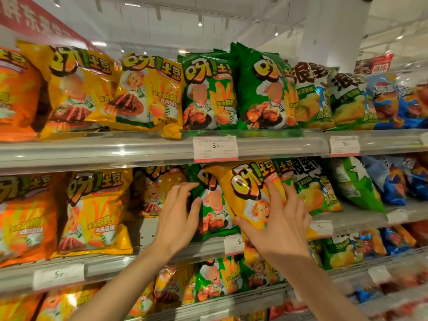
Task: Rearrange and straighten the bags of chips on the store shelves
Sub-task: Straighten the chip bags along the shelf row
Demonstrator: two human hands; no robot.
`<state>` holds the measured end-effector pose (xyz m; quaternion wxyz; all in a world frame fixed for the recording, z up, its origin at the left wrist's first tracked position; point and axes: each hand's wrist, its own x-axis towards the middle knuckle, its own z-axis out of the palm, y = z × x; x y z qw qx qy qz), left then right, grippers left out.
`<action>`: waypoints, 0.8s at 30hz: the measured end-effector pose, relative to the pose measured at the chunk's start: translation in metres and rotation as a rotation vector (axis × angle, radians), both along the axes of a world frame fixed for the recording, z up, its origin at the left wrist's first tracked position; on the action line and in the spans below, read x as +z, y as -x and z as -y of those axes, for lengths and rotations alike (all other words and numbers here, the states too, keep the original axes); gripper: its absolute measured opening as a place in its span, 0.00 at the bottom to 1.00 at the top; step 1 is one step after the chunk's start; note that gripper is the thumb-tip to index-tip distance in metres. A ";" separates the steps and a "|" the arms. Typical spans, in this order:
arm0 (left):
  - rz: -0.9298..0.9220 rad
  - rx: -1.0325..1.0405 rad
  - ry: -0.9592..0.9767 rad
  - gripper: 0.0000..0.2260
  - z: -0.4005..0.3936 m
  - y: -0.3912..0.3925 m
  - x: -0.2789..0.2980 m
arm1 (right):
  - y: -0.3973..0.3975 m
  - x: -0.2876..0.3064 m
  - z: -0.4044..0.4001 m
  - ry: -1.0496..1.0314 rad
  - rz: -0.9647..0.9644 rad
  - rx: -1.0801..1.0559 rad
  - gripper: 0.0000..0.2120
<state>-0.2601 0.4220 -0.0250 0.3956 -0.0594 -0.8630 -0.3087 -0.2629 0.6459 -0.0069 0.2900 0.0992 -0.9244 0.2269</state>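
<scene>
On the middle shelf (162,253) a yellow chip bag (245,193) leans tilted in front of the green bags. My right hand (275,223) grips its lower right part, fingers spread over the front and thumb under the left edge. My left hand (178,214) reaches to the green chip bag (213,212) just left of it, fingers curled round that bag's left edge. Further left on this shelf, behind my left hand, a yellow bag (155,193) sits set back, and two more yellow and orange bags (97,212) stand at the front.
The top shelf (139,147) holds orange, yellow (148,93) and green bags (261,89) in a row, then light green (312,98) and blue bags (393,100) to the right. Price tags (215,148) hang on the shelf rails. More bags fill the lower shelf (217,279).
</scene>
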 end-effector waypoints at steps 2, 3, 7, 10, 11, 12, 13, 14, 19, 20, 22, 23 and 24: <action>0.002 0.076 0.070 0.15 0.016 -0.013 0.002 | -0.007 0.000 0.017 -0.043 -0.014 0.017 0.49; -0.007 0.124 0.137 0.15 0.026 -0.020 0.004 | -0.010 0.001 0.026 -0.064 -0.022 0.023 0.49; -0.027 0.357 0.374 0.20 0.077 -0.051 0.009 | -0.025 0.008 0.066 -0.128 -0.091 0.068 0.48; 0.061 0.566 0.467 0.24 0.119 -0.071 0.009 | -0.037 0.013 0.100 -0.179 -0.118 0.130 0.47; 0.101 0.606 0.483 0.26 0.131 -0.077 0.008 | -0.040 0.013 0.112 -0.197 -0.115 0.154 0.46; 0.143 0.625 0.482 0.27 0.141 -0.082 0.006 | -0.042 0.013 0.124 -0.200 -0.111 0.183 0.46; 0.181 0.627 0.462 0.30 0.149 -0.086 0.005 | -0.043 0.012 0.136 -0.192 -0.110 0.214 0.46; 0.211 0.621 0.431 0.32 0.154 -0.089 0.003 | -0.045 0.012 0.148 -0.176 -0.112 0.244 0.45; 0.254 0.597 0.327 0.34 0.166 -0.091 0.000 | -0.039 0.005 0.202 -0.067 -0.040 0.341 0.45; 0.253 0.592 0.311 0.34 0.168 -0.091 0.001 | -0.035 0.002 0.209 -0.055 -0.012 0.352 0.46; 0.251 0.588 0.305 0.34 0.170 -0.091 0.002 | -0.024 -0.005 0.215 -0.043 0.033 0.362 0.44; 0.250 0.588 0.319 0.33 0.171 -0.090 0.002 | -0.018 -0.008 0.214 -0.048 0.046 0.351 0.43; 0.249 0.584 0.333 0.33 0.171 -0.090 0.001 | -0.012 -0.011 0.212 -0.066 0.058 0.325 0.43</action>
